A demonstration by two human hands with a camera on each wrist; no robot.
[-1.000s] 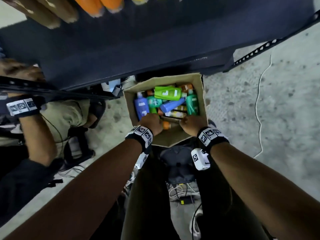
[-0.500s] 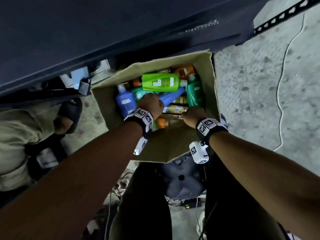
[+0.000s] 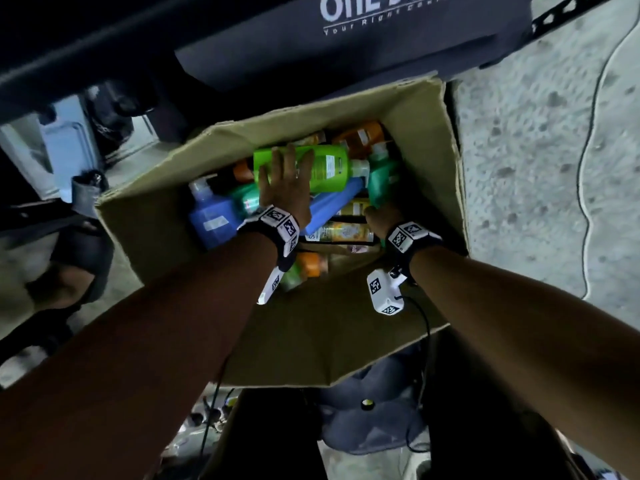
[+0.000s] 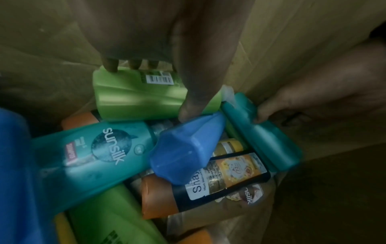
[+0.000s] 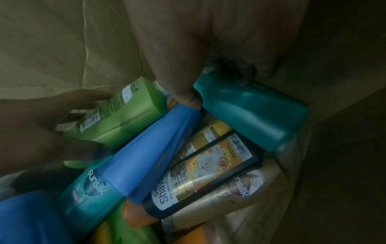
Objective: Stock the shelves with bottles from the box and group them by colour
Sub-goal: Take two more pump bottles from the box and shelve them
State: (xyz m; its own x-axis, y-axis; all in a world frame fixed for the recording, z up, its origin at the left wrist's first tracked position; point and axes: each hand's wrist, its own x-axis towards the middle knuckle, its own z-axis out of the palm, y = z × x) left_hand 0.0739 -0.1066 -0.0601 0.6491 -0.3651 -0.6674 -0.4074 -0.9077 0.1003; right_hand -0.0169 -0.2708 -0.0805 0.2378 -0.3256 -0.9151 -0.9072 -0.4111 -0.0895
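My left hand (image 3: 285, 188) now lies spread over the light green bottle (image 3: 322, 168), which sits on top of the pile at the 12 o'clock end of the cardboard box (image 3: 426, 112); half a second ago that hand was lower in the pile, over the teal and blue bottles, so it has advanced to the green one. In the left wrist view my fingertips (image 4: 110, 66) hook over the bottle's far edge and my thumb (image 4: 188, 113) presses its near side against the blue bottle (image 4: 183, 151), so this is a closing grasp and not yet a lift. My right hand (image 3: 379, 216) has moved from the near rim to the 3 o'clock side of the pile and now clamps the dark teal bottle (image 5: 250, 112), thumb (image 5: 185, 97) on one face and fingers over the far side. A second teal bottle marked sunsilk (image 4: 94, 153), a black-labelled bottle (image 5: 200, 175) and orange bottles remain loose beneath. The dark shelf unit (image 3: 346, 39) stands directly beyond the box at 12 o'clock. Assessment: both hands have selected bottles, and two shades of green are about to leave the box together. On the shelf each must join its own colour group. Lift the green bottle first, since it overlaps the blue one.
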